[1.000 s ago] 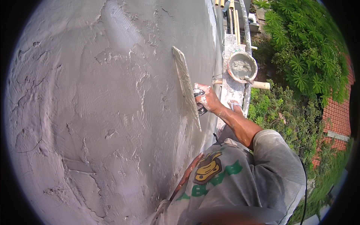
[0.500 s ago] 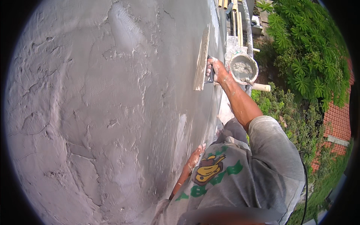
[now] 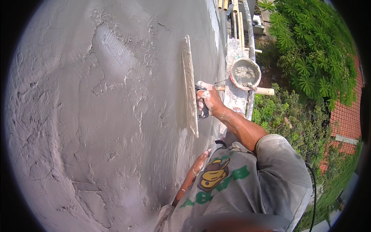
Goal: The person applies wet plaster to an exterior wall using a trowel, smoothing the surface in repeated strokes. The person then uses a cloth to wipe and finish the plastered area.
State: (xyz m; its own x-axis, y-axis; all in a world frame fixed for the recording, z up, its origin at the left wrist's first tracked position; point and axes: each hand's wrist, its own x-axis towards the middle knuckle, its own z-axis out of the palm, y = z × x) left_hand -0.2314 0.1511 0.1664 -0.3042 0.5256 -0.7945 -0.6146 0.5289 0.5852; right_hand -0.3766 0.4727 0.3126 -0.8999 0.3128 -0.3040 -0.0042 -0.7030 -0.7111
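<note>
Smoothing seems in hand: the right hand (image 3: 208, 98) curls around the black handle (image 3: 205, 112) of a long, straight, plaster-caked float (image 3: 189, 85) at the wet grey wall (image 3: 116, 131); whether the left hand (image 3: 200, 159) is spread is unclear. Another stroke calls for even pressure.

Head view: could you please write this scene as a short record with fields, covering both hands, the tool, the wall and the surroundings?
Right hand: closed around the float's dark handle
Left hand: beside the wall, fingers extended, no tool seen; contact unclear
Float: long, pale, alongside the wall
Wall: grey coating, rough and cracked at left, smoother near the float
Bucket: round, on a plank, containing grey mix
Surroundings: green plants, reddish tiled surface at right
</note>
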